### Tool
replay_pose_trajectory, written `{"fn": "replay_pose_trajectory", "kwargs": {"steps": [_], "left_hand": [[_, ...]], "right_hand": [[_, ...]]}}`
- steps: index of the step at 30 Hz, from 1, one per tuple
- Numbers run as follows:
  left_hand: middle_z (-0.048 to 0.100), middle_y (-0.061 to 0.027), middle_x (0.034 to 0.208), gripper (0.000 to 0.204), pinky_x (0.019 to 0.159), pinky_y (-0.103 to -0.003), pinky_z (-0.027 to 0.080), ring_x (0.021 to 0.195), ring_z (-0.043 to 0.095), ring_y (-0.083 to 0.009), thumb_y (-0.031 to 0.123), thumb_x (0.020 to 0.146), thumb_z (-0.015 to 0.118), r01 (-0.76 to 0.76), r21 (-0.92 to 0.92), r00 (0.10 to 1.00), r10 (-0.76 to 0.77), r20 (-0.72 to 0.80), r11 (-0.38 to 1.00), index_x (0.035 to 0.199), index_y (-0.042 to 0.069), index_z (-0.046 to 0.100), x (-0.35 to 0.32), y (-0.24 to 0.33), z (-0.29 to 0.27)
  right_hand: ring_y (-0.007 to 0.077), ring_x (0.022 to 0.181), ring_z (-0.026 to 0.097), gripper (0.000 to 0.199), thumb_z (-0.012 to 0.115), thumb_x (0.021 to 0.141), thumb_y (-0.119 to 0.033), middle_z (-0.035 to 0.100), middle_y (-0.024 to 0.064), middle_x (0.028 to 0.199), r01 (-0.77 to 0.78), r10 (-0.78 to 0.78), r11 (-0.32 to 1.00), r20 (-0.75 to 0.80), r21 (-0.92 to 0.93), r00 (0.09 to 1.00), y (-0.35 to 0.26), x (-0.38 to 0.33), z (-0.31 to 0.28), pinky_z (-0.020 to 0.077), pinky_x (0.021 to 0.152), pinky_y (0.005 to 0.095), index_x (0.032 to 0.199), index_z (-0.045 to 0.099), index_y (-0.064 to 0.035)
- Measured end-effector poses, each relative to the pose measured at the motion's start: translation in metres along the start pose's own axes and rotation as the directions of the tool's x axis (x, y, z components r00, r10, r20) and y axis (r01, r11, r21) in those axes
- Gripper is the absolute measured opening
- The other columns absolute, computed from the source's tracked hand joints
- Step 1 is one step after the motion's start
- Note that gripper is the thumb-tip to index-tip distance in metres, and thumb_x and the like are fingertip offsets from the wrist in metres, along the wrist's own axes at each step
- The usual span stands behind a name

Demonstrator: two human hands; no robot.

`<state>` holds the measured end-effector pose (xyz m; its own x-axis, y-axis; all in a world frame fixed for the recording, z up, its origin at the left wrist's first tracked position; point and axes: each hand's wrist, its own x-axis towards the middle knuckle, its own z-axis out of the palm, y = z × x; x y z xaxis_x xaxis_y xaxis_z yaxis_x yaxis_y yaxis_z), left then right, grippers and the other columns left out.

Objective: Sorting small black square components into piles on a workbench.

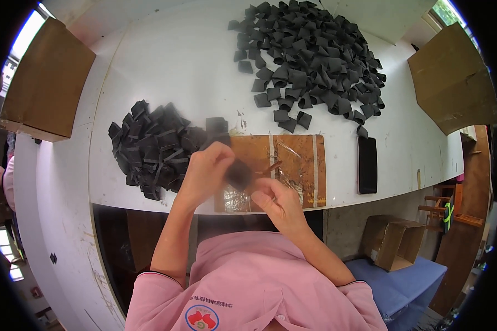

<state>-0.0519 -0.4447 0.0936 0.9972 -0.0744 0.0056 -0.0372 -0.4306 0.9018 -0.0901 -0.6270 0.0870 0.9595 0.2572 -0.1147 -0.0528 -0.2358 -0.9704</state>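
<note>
My left hand point(207, 165) is closed in a pinch over the near left part of a brown board. A motion-blurred black fabric piece point(239, 175) hangs between its fingers and my right hand point(279, 201). The right fingers are curled at that piece's edge; their exact grip is hidden. Beside them shows a thin reddish-brown stick-like object point(271, 167), its kind unclear. Just beyond my left hand is another black piece point(216, 126). The board point(298, 149) lies at the table's front edge, with pale strips and shiny clear tape across it.
To the left, flat black pieces are heaped point(154, 143). A larger pile of folded black loops point(315, 55) spreads at the far right. A dark phone point(368, 165) lies right of the board. Cardboard boxes point(49, 77) point(453, 77) stand at both sides; another box point(392, 240) sits lower right.
</note>
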Motion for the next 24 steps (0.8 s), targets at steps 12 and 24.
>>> {"fn": "replay_pose_trajectory", "kwargs": {"steps": [12,24], "left_hand": [[0.055,0.0001,0.071,0.004,0.061,-0.017,0.041,0.064,0.050,-0.0037,0.002,0.084,0.051,0.211,-0.373,0.967,-0.249,-0.056,0.904,0.086,-0.001,0.053,-0.031,-0.029,0.057],[0.056,-0.0007,0.072,0.013,0.049,-0.017,0.039,0.058,0.053,-0.0059,0.010,0.078,0.060,0.298,-0.618,0.910,-0.413,-0.046,0.727,0.087,0.001,0.057,-0.057,0.000,0.064]], "right_hand": [[0.0040,0.044,0.046,0.009,0.063,0.078,-0.011,0.054,-0.0008,0.058,-0.398,0.419,0.766,0.079,0.505,0.905,0.026,0.001,0.001,0.0354,0.039,0.0173,0.077,0.059,-0.0031],[0.0050,0.045,0.045,0.014,0.057,0.083,-0.017,0.055,0.0016,0.061,-0.379,0.480,0.552,0.089,0.743,0.873,0.039,-0.002,-0.011,0.0356,0.040,0.0179,0.082,0.058,-0.0036]]}}
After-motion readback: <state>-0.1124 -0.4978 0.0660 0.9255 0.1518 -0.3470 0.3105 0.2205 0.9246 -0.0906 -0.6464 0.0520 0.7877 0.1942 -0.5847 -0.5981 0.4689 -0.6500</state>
